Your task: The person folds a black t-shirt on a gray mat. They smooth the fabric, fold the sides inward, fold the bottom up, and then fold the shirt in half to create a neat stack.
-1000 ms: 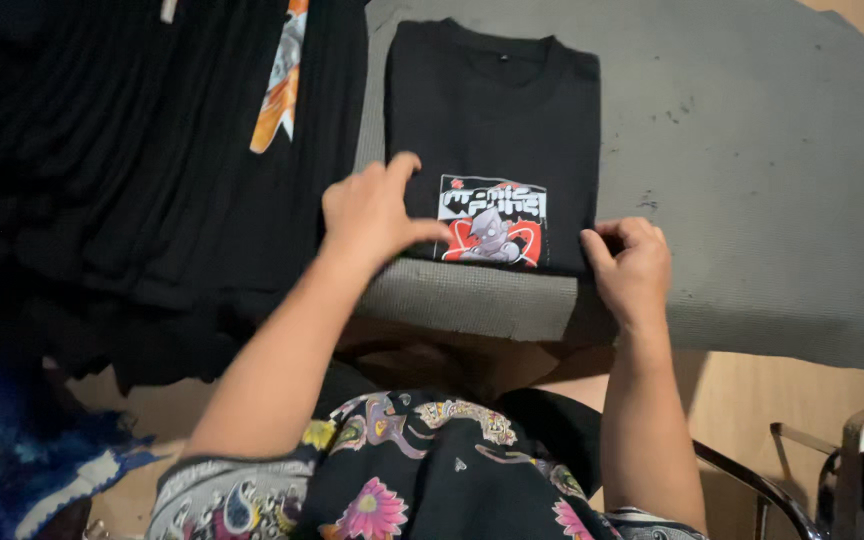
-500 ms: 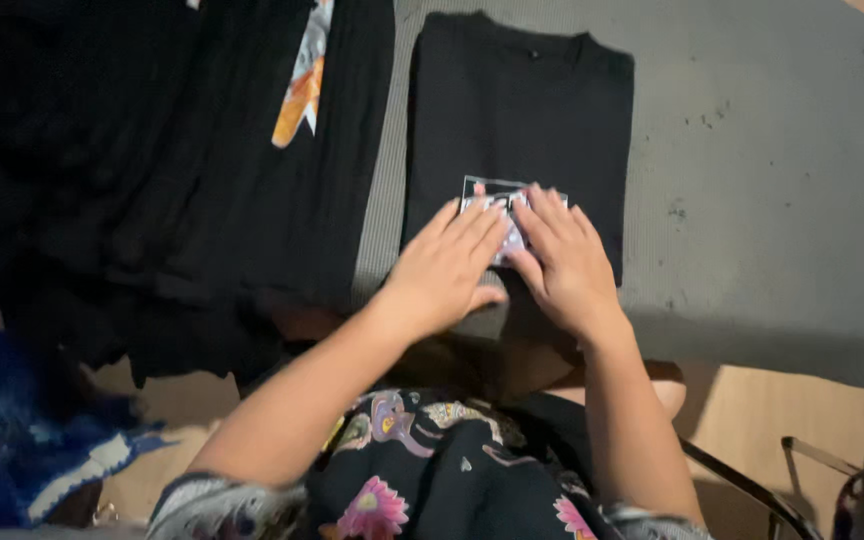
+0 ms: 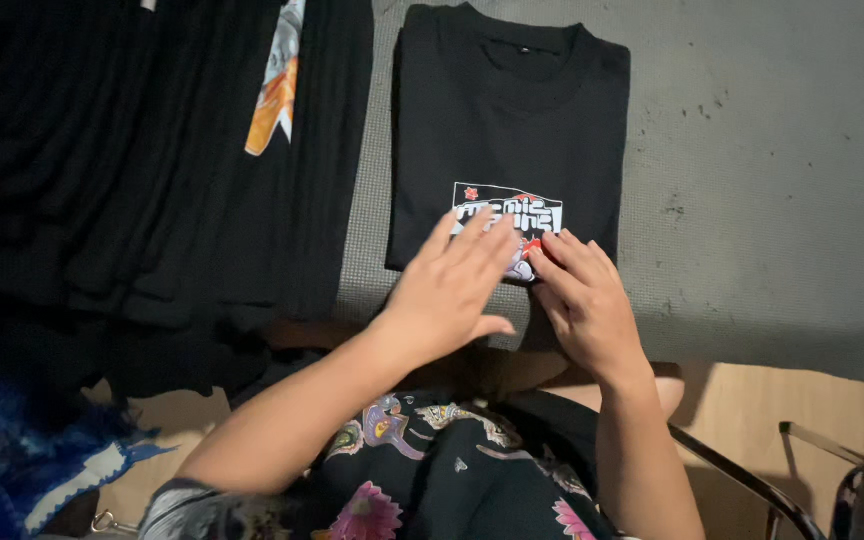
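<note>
Pressing: both hands lie flat on the near half of the folded black shirt (image 3: 507, 140), over its print.
Head view, left hand (image 3: 452, 290): released, palm down, fingers spread across the print; a second ago it lay at the shirt's left edge.
Head view, right hand (image 3: 584, 300): released, flat beside the left; it has come in from the right near corner.
Meaning: probably smoothing the fold rather than folding.
Shirt: on the grey surface (image 3: 772, 200), collar far.
Left: pile of black garments (image 3: 152, 170).
</note>
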